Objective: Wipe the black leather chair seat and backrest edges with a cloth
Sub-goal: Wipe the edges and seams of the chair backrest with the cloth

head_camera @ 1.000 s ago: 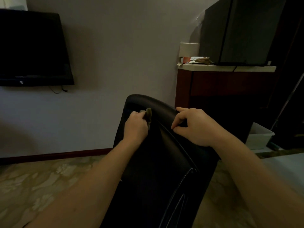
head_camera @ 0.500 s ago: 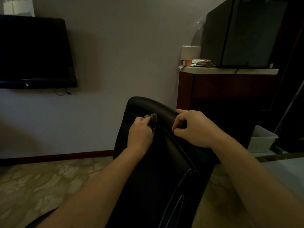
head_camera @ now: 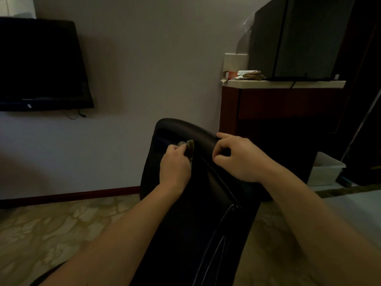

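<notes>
Stretching both bare forearms out, the person works at the curved top edge of the black leather chair (head_camera: 185, 129), whose backrest fills the middle of the room from where I stand. The left hand (head_camera: 175, 166) sits just under that edge, its grip curled tight round a small bunched olive-brown cloth (head_camera: 188, 146). The cloth pokes out past the knuckles at 1 o'clock from the hand and touches the leather just below the rim. The right hand (head_camera: 239, 159), at 3 o'clock from the left one and just beside it, has its grip pinching the backrest's rim between thumb and curled fingers, the forefinger laid along the edge. Pale stitching runs down the leather toward 6 o'clock.

At 10 o'clock from the chair a dark flat television (head_camera: 41, 65) hangs on the grey wall, a cable dangling under it. At 2 o'clock stands a reddish-brown cabinet (head_camera: 278, 104) with a pale tabletop (head_camera: 309, 84), which carries a big dark box (head_camera: 299, 38) and some small clutter I cannot make out. A white plastic tub (head_camera: 325, 170) sits on the floor at 3 o'clock, near the cabinet's foot. The floor (head_camera: 51, 234) is pale with a flower pattern, edged by a dark red skirting board (head_camera: 72, 196).
</notes>
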